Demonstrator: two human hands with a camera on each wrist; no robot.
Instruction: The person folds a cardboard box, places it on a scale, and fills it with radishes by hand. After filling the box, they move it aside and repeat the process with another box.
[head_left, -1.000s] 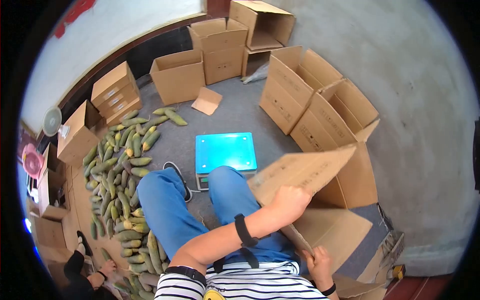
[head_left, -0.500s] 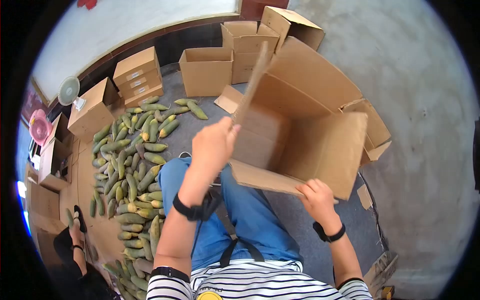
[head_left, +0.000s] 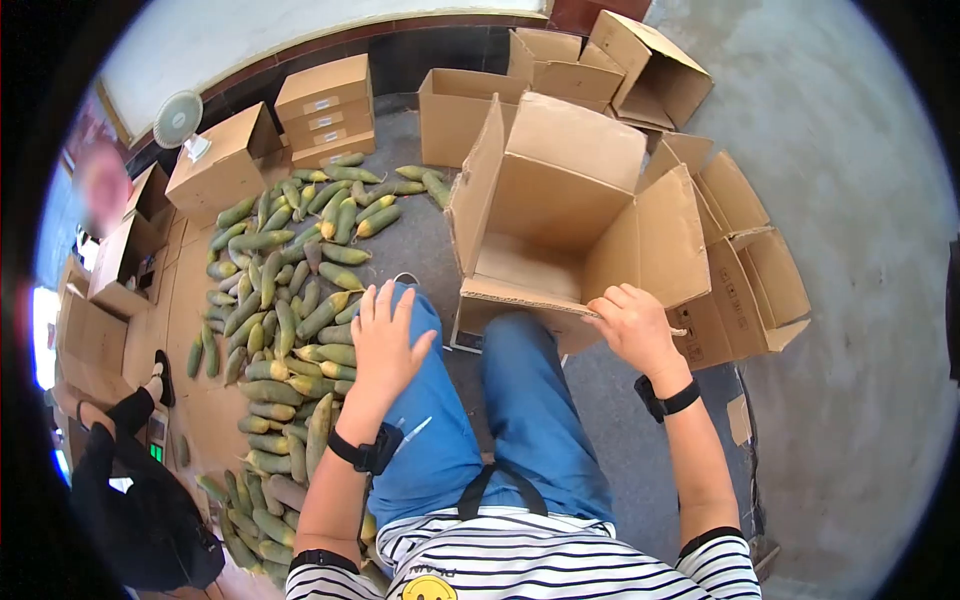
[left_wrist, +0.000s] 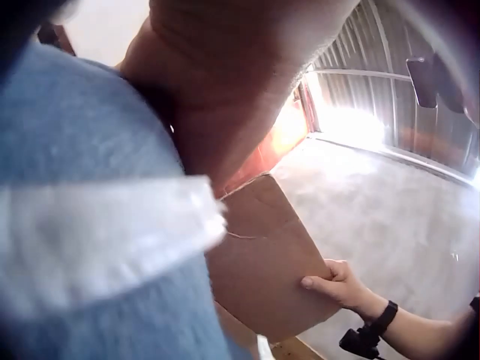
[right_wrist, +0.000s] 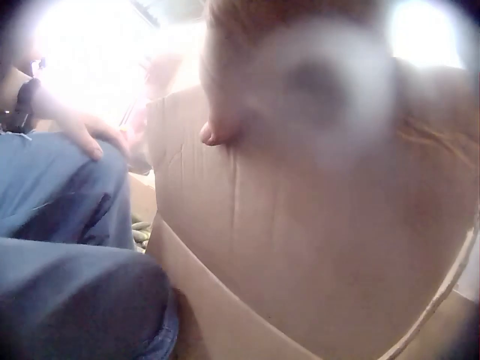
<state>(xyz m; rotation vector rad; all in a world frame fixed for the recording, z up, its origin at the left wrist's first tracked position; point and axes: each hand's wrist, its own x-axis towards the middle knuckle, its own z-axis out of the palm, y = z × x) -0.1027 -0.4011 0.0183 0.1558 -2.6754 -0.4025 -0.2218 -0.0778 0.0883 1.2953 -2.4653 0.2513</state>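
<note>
An open cardboard box (head_left: 545,205) stands upright in front of my knees, its flaps spread. It covers the place of the blue-topped scale, of which only a bit of the lower edge (head_left: 466,342) peeks out. My right hand (head_left: 638,328) pinches the near flap at its right corner, thumb on one face and fingers on the other; the left wrist view also shows this hand (left_wrist: 341,289) on the flap. My left hand (head_left: 385,345) rests on the left knee with fingers spread, holding nothing. In the right wrist view, that hand (right_wrist: 86,131) lies over the jeans.
A large heap of green gourd-like vegetables (head_left: 290,310) covers the floor at left. More open boxes (head_left: 745,290) stand at right and along the back wall. Flat stacked boxes (head_left: 325,105) and a fan (head_left: 178,118) are at back left. Another person (head_left: 140,490) is at lower left.
The box has come up from my right side and over onto the scale's spot. My left hand has let go of it and dropped to the knee; the right still grips a flap.
</note>
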